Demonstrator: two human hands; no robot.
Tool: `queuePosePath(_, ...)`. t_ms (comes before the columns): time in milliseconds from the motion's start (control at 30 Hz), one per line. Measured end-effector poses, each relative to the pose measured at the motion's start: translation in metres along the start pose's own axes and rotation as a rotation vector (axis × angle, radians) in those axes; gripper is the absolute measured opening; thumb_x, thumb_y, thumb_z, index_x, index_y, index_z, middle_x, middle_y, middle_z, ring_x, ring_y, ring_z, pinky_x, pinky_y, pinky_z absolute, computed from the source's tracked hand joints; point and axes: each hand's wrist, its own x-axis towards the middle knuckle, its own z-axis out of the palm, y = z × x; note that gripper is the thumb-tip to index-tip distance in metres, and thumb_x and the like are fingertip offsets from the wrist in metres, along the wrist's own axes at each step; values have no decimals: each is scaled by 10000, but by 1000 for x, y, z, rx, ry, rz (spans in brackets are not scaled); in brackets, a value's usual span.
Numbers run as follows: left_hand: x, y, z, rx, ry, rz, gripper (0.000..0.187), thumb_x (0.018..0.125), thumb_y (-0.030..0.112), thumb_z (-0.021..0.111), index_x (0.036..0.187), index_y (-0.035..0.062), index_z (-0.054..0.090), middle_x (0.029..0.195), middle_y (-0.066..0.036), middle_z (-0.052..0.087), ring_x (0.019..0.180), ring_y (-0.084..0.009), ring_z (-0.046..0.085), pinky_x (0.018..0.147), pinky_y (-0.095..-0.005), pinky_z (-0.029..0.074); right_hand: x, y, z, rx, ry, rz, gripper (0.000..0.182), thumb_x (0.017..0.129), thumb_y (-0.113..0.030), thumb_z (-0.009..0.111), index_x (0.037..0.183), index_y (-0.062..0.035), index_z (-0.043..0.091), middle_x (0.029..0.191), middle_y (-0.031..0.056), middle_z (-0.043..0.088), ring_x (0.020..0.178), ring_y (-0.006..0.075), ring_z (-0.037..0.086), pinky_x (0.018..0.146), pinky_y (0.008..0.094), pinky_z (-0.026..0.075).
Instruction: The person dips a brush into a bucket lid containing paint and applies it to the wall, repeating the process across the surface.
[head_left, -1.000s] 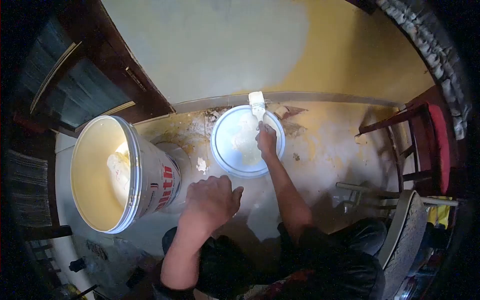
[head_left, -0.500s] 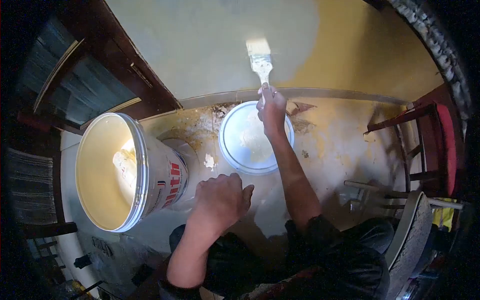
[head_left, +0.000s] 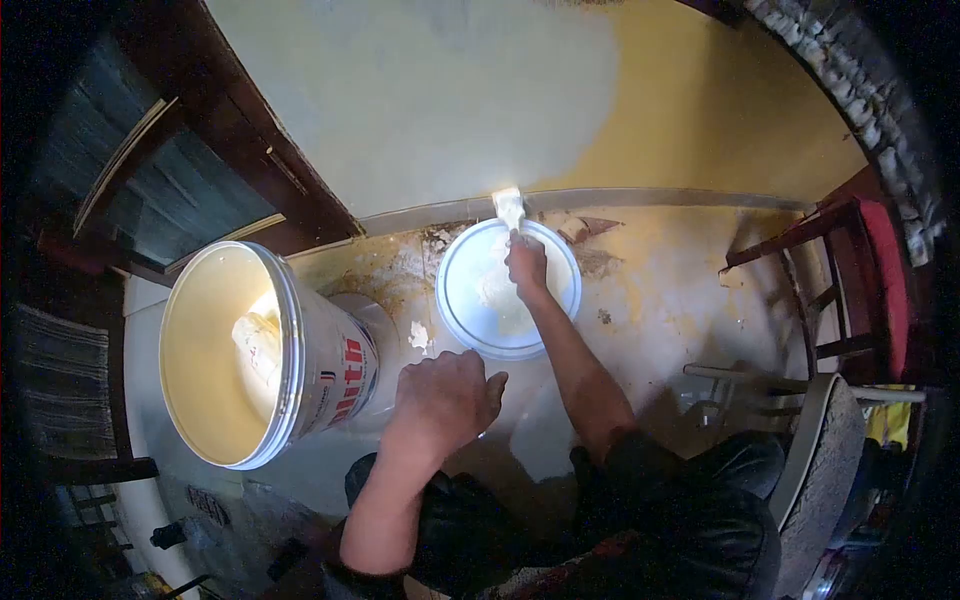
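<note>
My right hand [head_left: 526, 264] is closed round the handle of a paintbrush [head_left: 509, 210]. Its pale, paint-coated bristles point away from me and lie low at the foot of the wall [head_left: 430, 110], just past the far rim of a white bucket lid [head_left: 455, 318]. Hand and handle are over that lid, which has pale smears on it. My left hand [head_left: 447, 400] hangs over my knee with its back up, fingers curled under and thumb out to the side; I see nothing in it. To its left a large white bucket [head_left: 318, 350] leans with its mouth toward me.
Inside the bucket is a pale lump [head_left: 260, 345]. A dark wooden door [head_left: 225, 130] stands at the left, a red-seated chair [head_left: 885, 290] at the right, and a grey patterned chair [head_left: 822, 465] nearer me. Flakes and stains mark the floor [head_left: 660, 270].
My right hand has drawn the paintbrush down the wall toward me, from well above the skirting to its foot. The left hand has stayed nearly in place, and the view has shifted slightly.
</note>
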Motion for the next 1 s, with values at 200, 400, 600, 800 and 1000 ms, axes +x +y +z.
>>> queuePosePath(200,-3,2,-4,-2,-26,-40,400,833,369,487,767,-16,572,735,-220,586,724,-355,593,669,-454,468,-46,-95,-19,219,30,-217,281,859,-289,481,688,-66,500,457,-14,375,349,75,321,325,246,232)
queuePosePath(400,-1,2,-1,-16,-18,-39,409,834,386,474,771,-5,578,734,-203,594,718,-344,598,660,-454,469,-30,-46,-5,224,17,-300,290,863,-308,470,696,-76,522,462,-12,378,349,71,322,327,250,228)
queuePosePath(600,-7,3,-9,-11,-80,-69,363,826,348,483,846,5,602,796,-181,614,771,-316,611,731,-410,459,-30,6,0,22,1,-26,304,859,-332,461,733,-63,524,482,14,421,359,96,351,334,250,257)
queuePosePath(800,-12,7,-10,1,-81,-67,359,829,344,481,853,7,603,799,-174,617,751,-311,616,710,-411,466,-45,1,9,151,-147,118,318,836,-331,465,774,-30,548,507,30,451,403,119,408,370,262,316)
queuePosePath(1000,-15,-1,-6,-22,14,-24,403,839,374,464,776,-6,582,712,-197,597,680,-343,599,652,-443,473,-49,-7,33,284,-210,222,245,860,-306,466,779,-75,474,467,-45,319,334,50,240,307,218,161)
